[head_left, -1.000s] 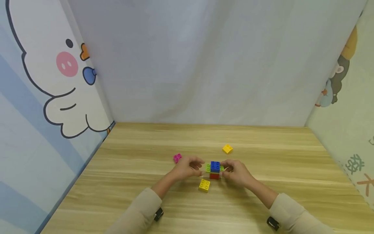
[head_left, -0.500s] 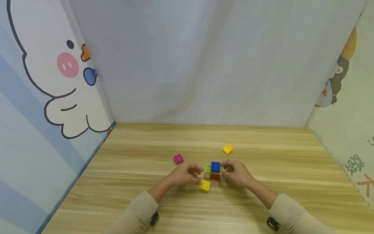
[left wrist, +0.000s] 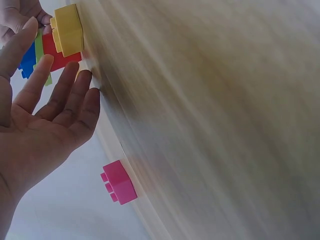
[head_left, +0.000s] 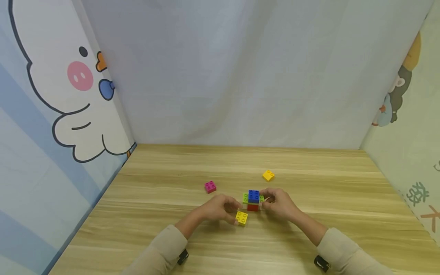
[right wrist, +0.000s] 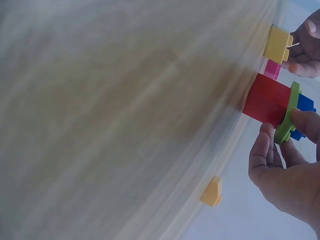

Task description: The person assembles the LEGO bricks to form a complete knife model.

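Note:
On the wooden table stands a small stack: a red brick [right wrist: 267,99] at the bottom, a lime-green plate [right wrist: 287,117] across it and a blue brick [head_left: 253,196] on top. My right hand [head_left: 280,203] pinches the right end of the green plate between thumb and fingers. Just left of and nearer than the stack sits a yellow brick [head_left: 242,218], studs up. Around its left side my left hand [head_left: 217,208] is spread, fingers extended in the left wrist view; whether the thumb touches the brick, I cannot tell.
A pink brick [head_left: 210,186] lies beyond my left hand. Farther back rests a yellow-orange sloped brick [head_left: 268,175]. A pale curtain [head_left: 240,76] hangs behind the table [head_left: 165,164], with printed walls on both sides.
My left hand has come away from beside the pink brick and the stack, moving nearer and down to the yellow brick. The right hand keeps its grip on the stack.

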`<state>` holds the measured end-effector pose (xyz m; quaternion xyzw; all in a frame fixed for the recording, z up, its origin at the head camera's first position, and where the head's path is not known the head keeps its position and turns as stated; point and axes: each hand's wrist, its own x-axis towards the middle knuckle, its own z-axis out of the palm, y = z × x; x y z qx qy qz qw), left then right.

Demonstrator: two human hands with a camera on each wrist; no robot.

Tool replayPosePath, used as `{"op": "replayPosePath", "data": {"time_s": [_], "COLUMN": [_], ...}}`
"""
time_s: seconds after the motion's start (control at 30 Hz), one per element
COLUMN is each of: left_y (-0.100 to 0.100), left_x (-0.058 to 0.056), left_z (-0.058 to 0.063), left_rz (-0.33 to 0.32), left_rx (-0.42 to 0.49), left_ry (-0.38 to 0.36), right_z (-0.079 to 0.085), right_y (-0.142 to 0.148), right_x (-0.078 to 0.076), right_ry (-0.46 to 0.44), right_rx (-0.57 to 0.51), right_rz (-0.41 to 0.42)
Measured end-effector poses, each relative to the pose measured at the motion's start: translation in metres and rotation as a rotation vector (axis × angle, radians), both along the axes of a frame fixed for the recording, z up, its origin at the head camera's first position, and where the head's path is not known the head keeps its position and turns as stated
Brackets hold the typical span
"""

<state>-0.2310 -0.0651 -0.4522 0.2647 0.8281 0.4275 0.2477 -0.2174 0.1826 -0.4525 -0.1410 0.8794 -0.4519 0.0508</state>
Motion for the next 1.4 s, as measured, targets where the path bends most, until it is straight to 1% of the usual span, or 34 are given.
{"op": "replayPosePath", "data": {"time_s": [0.2,0.47,0.57,0.87,1.07,1.23,1.4], "left_y": [0.001,0.003,0.005,0.01,0.012,0.011,0.008], "left_x": [0.001,-0.002,-0.003,-0.005,-0.005,-0.006,-0.004], "left_z": [0.0,0.001,0.002,0.0,-0.003,-0.005,-0.002], "left_rz": [-0.018,0.002,-0.001,-0.015,-0.001,-0.003,-0.003], "left_rx": [-0.011,-0.047,-0.05,-0.064,-0.075,-0.074,-0.084], "left_ry": [0.007,0.008,0.011,0.054,0.063,0.074,0.07], "right_z": [0.0,0.003,0.004,0.006,0.006,0.005,0.003], "right_y": [0.0,0.0,0.001,0.001,0.001,0.001,0.0], "right_x": [0.0,0.001,0.002,0.004,0.004,0.003,0.002], "right_ry": [-0.008,0.0,-0.007,-0.018,-0.021,-0.016,-0.018], "right_rx": [0.0,0.006,0.006,0.002,0.001,0.008,0.011], "right_rz": [-0.003,-0.001,-0.005,-0.012,-0.013,-0.013,-0.01]}}
